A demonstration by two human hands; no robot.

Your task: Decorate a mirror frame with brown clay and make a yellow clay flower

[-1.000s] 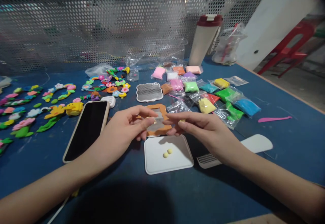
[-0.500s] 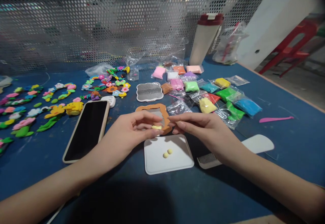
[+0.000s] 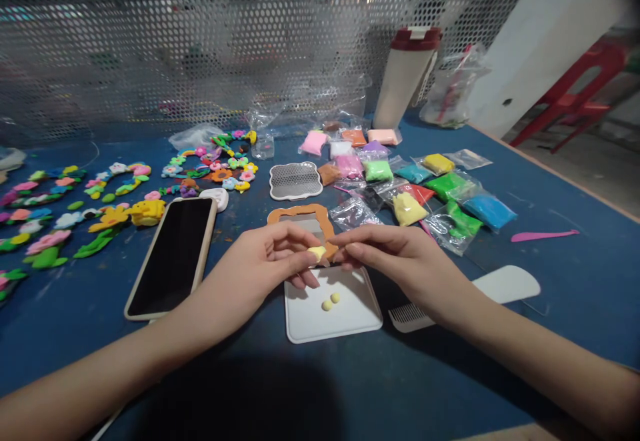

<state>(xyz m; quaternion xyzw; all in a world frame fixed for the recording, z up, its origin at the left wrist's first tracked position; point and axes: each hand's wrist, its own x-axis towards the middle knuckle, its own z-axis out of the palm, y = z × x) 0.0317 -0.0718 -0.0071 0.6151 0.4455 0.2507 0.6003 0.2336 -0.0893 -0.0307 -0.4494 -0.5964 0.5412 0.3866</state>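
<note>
Between the thumb and fingers of my left hand [image 3: 273,257] is a lump of pale yellow modelling clay [image 3: 317,253]. My right hand [image 3: 387,247] is closed in a pinch just to the right of that lump; whatever its fingertips hold, if anything, is hidden. Below both hands lies a white rounded tray [image 3: 305,321] bearing two small yellow clay balls [image 3: 331,301]. Partly behind my fingers is a mirror edged with orange-brown clay [image 3: 295,212]. An opened bag of the yellow clay [image 3: 409,209] lies beyond my right hand.
A phone [image 3: 175,254] lies left, beside colourful clay pieces [image 3: 113,217]. A plain white-rimmed mirror [image 3: 295,181] and several clay packets [image 3: 377,169] lie behind. At right are a white comb [image 3: 507,283] and a pink tool [image 3: 544,235]; a tumbler [image 3: 403,84] stands at the back.
The yellow lump in my left hand has shifted slightly right and shows more. My left fingers have moved closer to the right fingertips, and some now hang lower over the tray.
</note>
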